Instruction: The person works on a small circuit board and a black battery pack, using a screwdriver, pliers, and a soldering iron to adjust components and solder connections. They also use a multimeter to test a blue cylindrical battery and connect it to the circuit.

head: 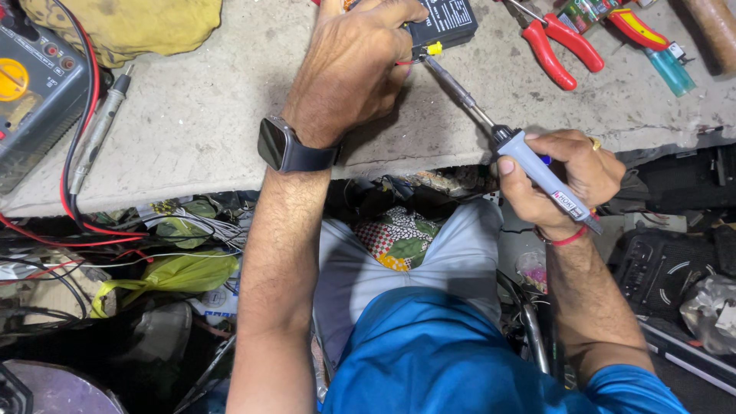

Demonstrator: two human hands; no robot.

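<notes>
Both hands are busy — left hand [354, 65] pinning the black battery [443, 21], right hand [563, 180] clamped on the soldering iron [502, 142] (tip at the yellow terminal [434, 48]); joint unfinished, I judge.

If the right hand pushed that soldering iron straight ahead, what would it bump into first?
Probably the yellow terminal on the black battery; the soldering iron in the right hand already points at it.

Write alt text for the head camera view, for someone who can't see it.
Seen from above, a right hand holds a grey soldering iron, its tip at a yellow terminal on a small black battery steadied by the left hand. Red-handled pliers and a multimeter lie on the concrete bench.
</notes>
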